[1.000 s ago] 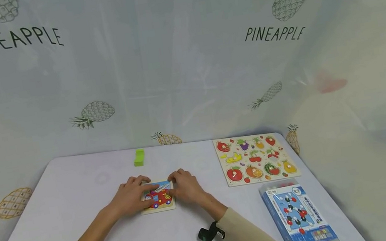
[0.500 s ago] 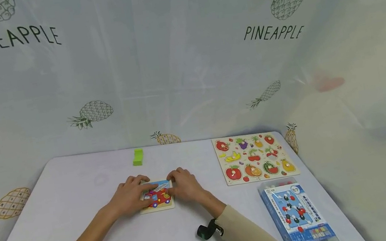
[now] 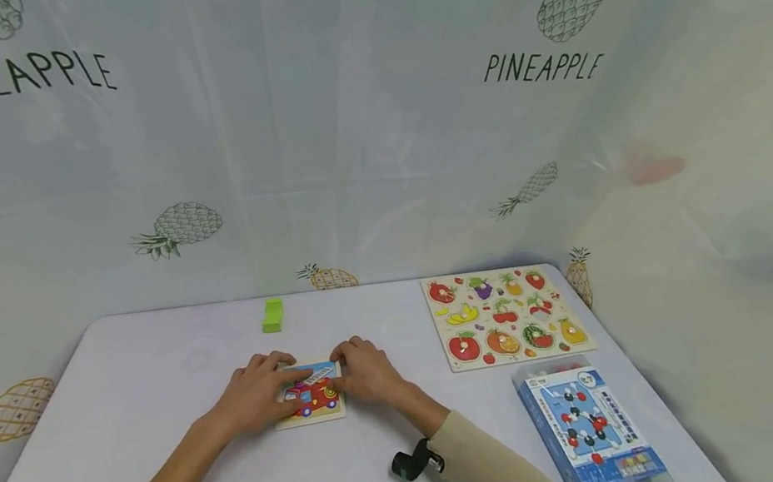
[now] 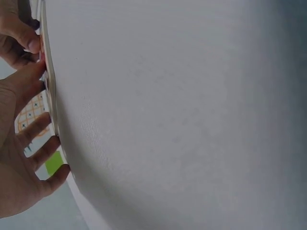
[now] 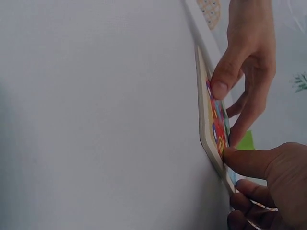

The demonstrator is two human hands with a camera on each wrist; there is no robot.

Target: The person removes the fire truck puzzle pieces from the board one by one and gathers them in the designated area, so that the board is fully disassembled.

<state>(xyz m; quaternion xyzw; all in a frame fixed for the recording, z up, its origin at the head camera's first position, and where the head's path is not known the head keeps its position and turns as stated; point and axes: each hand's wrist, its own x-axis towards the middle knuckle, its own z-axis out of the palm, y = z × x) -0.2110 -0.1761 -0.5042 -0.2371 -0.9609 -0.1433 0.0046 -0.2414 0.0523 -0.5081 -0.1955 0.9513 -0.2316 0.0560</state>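
Note:
A small wooden picture puzzle (image 3: pixel 314 398) with a red fire truck and ladder lies flat on the white table. My left hand (image 3: pixel 250 399) rests at its left side, thumb and index finger touching the picture; the left wrist view shows its other fingers spread loosely. From the right, my right hand (image 3: pixel 370 374) holds the puzzle's edge. In the right wrist view its thumb presses the picture near the border, with the other fingers curled beside the board's edge. Both hands hide parts of the puzzle.
A bright green block (image 3: pixel 273 315) stands near the table's back edge. At the back right lies a fruit puzzle board (image 3: pixel 508 316). A blue boxed molecular model set (image 3: pixel 591 432) lies in front of it. Pineapple-print sheeting (image 3: pixel 336 114) hangs behind the table.
The whole scene has shifted slightly left in the head view. Both hands keep their places on the fire truck puzzle.

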